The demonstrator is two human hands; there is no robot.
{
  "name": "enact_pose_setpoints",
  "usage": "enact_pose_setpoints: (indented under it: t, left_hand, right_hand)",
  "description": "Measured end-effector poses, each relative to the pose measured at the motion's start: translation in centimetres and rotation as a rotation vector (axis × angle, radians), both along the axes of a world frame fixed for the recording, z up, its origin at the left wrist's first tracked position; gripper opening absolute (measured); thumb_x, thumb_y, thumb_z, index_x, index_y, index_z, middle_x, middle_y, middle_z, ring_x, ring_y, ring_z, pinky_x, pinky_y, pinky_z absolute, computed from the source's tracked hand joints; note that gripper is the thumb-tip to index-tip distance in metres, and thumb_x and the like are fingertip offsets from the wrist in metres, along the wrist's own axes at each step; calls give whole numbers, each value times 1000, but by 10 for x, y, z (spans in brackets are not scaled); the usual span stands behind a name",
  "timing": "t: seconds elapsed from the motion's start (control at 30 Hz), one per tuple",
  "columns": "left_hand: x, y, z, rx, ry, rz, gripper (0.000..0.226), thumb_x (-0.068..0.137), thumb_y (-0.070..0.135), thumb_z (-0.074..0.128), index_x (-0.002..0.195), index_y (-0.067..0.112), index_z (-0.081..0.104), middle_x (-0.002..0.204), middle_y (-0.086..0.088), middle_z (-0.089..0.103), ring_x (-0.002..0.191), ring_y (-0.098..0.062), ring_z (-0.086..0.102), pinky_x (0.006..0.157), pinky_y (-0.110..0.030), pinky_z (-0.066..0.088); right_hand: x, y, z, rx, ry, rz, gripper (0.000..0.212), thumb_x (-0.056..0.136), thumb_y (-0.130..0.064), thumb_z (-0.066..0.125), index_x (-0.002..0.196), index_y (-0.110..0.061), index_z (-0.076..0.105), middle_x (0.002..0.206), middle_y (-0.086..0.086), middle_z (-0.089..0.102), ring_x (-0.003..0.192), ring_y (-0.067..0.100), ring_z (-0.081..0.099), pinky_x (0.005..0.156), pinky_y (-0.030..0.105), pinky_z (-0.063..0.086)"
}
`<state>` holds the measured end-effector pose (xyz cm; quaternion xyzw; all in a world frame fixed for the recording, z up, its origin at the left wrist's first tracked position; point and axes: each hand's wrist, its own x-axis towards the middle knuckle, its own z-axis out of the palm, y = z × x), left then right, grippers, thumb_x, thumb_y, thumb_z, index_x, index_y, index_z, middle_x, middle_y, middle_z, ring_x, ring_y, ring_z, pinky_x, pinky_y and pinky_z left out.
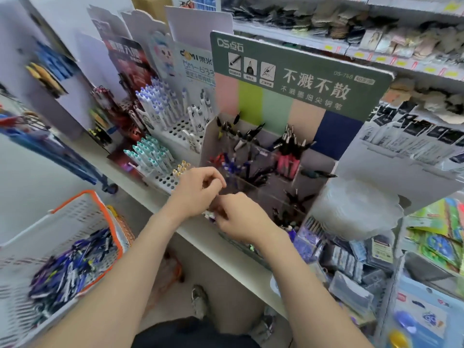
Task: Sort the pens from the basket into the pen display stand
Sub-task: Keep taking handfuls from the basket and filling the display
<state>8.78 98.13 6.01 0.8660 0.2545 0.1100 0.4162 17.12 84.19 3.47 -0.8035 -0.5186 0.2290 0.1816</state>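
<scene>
head | right grip (241, 217) holds white-purple pen (209, 216) | left grip (198, 189) curled, hold unclear | basket (75, 200) pens (70, 267) blue-white, blurred

The person wears dark clothing (193, 334) and grey-white sneakers (199, 300), forearms (105, 280) bare.

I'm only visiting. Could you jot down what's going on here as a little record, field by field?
Place: shop shelf lined with pen stands
Left hand: fingers curled, close against the right hand; whether it holds anything is unclear
Right hand: grips a white and purple item, probably a pen
Basket: orange-rimmed, at the left, holding a heap of pens
Display stand: green header, compartments partly filled with dark pens, just behind the hands
Stage: sorting under way
</scene>
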Motion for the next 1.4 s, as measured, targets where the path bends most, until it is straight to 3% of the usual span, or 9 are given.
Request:
enact_pose_setpoints:
  t: [0.2, 0.4, 0.53, 0.77, 0.87, 1.0, 1.17, 1.27, 1.4]
  left_hand:
    - [-70, 53, -23, 126, 329, -58, 22, 98, 15, 56, 92, 27, 74, 80, 3, 71, 70, -16, 66, 70, -37, 56]
    - [-146, 110, -49, 139, 432, 22, 23, 98, 15, 55, 97, 27, 74, 83, 13, 68, 82, -14, 63, 76, -31, 46]
    - [-219, 161, -64, 98, 485, 84, 24, 96, 17, 53, 98, 25, 76, 92, 5, 73, 88, -20, 67, 82, -38, 56]
    - [-350, 240, -107, -8, 544, 223, 24, 91, 15, 56, 84, 28, 74, 89, 8, 71, 91, -19, 68, 85, -36, 54]
    - [-395, 260, -130, -53, 565, 264, 25, 94, 13, 54, 94, 21, 78, 93, 5, 71, 91, -20, 67, 86, -37, 55]
    - [-442, 276, -170, -147, 636, 345, 26, 94, 17, 49, 92, 21, 74, 93, 0, 72, 88, -23, 67, 82, -37, 55]
    - [-474, 284, -222, -278, 655, 412, 27, 92, 20, 47, 88, 9, 72, 86, -10, 73, 90, -35, 72, 82, -47, 59]
    - [-476, 287, -244, -296, 651, 405, 25, 102, 14, 47, 86, 15, 65, 91, -10, 71, 88, -32, 68, 82, -48, 58]
    - [-474, 295, -279, -244, 676, 382, 22, 103, 14, 50, 109, 14, 71, 114, -13, 62, 106, -34, 62, 96, -52, 53]
  right_hand:
    - [-55, 40, -18, -142, -25, 183, 32, 100, -21, 54, 130, -16, 64, 127, 17, 68, 121, 38, 62, 94, 44, 54]
    - [-127, 103, -31, -76, -174, 303, 25, 94, -21, 59, 116, -13, 66, 113, 17, 72, 111, 41, 66, 85, 46, 53]
    - [-187, 161, -38, -75, -144, 380, 20, 94, -20, 59, 111, -13, 67, 110, 18, 72, 108, 42, 66, 83, 45, 51]
    - [-289, 251, -79, -101, -220, 466, 23, 85, -18, 56, 104, -18, 68, 97, 11, 75, 97, 41, 69, 76, 46, 55]
    - [-318, 277, -99, -152, -246, 517, 13, 85, -11, 56, 93, -10, 65, 92, 18, 71, 90, 44, 67, 66, 43, 45]
    - [-342, 301, -132, -285, -279, 555, 21, 95, -13, 52, 110, -11, 67, 114, 16, 72, 105, 40, 67, 74, 42, 47]
    - [-354, 326, -172, -441, -316, 675, 21, 100, -13, 49, 114, -10, 63, 117, 18, 71, 108, 39, 66, 75, 39, 40]
    - [-353, 346, -198, -514, -365, 723, 23, 99, -9, 48, 119, -9, 60, 122, 17, 69, 112, 37, 65, 77, 38, 39]
    - [-348, 373, -243, -535, -387, 692, 40, 98, -6, 48, 138, -8, 51, 139, 15, 60, 129, 35, 57, 102, 49, 46]
